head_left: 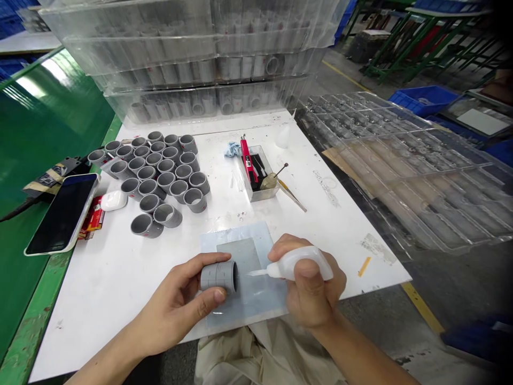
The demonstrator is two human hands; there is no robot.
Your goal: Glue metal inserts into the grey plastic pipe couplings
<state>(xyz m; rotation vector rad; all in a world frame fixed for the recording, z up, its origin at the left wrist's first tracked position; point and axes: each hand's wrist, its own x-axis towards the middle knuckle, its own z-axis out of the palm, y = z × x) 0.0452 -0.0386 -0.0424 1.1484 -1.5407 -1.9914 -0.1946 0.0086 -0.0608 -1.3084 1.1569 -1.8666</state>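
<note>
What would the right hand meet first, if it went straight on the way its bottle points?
Probably the grey tube in the left hand: the white bottle's nozzle points at the tube's open end across a small gap, though depth is unclear.

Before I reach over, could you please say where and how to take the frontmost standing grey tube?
I'd hold the frontmost tube by its outer wall, from the near side: it stands open end up, with neighbouring tubes behind and to its right.
</note>
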